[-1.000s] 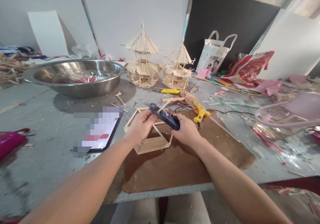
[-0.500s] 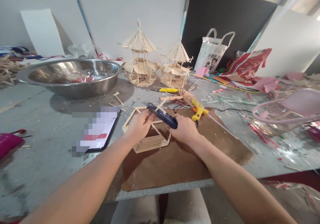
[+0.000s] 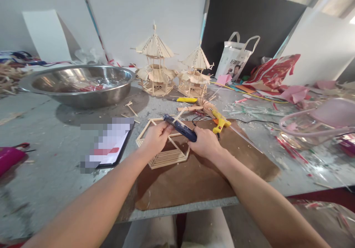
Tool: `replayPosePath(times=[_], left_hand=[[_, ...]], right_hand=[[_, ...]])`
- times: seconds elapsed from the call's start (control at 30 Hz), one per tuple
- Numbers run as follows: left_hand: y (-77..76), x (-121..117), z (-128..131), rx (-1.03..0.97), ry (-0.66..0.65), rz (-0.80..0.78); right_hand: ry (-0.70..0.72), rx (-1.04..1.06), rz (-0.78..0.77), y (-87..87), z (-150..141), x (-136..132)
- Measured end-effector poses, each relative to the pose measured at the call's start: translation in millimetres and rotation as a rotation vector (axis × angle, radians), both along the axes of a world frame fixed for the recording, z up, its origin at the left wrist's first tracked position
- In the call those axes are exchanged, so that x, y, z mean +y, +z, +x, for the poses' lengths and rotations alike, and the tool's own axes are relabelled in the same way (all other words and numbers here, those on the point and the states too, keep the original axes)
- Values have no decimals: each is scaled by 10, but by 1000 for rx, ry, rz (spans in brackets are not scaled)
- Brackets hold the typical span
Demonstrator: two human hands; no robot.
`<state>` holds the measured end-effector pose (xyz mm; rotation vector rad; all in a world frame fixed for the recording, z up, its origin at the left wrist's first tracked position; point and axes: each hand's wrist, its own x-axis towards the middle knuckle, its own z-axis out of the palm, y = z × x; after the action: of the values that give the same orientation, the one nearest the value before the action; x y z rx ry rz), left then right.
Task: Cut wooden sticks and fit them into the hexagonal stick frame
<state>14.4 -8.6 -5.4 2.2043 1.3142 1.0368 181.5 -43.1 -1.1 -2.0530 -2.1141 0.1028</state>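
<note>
the white bag [image 3: 229, 62] bears dark chinese characters, too blurred to read.

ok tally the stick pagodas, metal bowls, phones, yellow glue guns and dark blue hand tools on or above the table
Stick pagodas, taller and shorter: 2
Metal bowl: 1
Phone: 1
Yellow glue gun: 1
Dark blue hand tool: 1
Total: 6
</note>
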Motion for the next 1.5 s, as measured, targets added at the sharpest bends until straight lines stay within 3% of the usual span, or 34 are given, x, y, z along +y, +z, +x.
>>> replayPosePath(times=[0.4, 0.57, 0.77, 0.93, 1.13, 1.33, 1.5], left_hand=[[11, 5, 1, 42, -22, -32], [37, 20, -34, 166, 101, -44], [37, 46, -61, 224, 162, -43], [41, 53, -61, 126, 103, -77], [7, 79, -49, -43, 38, -118], [53, 43, -44, 60, 24, -163], [52, 55, -54, 196, 51, 7]], right_hand=[[-9, 38, -25, 19, -11, -20], [-114, 13, -98, 3, 32, 55], [-173, -5, -59, -9, 97, 102], [-182, 45, 7, -22, 137, 107], [-155, 117, 283, -6, 266, 140], [-363, 112, 468, 28, 540, 244], [-624, 115, 431, -21, 862, 349]])
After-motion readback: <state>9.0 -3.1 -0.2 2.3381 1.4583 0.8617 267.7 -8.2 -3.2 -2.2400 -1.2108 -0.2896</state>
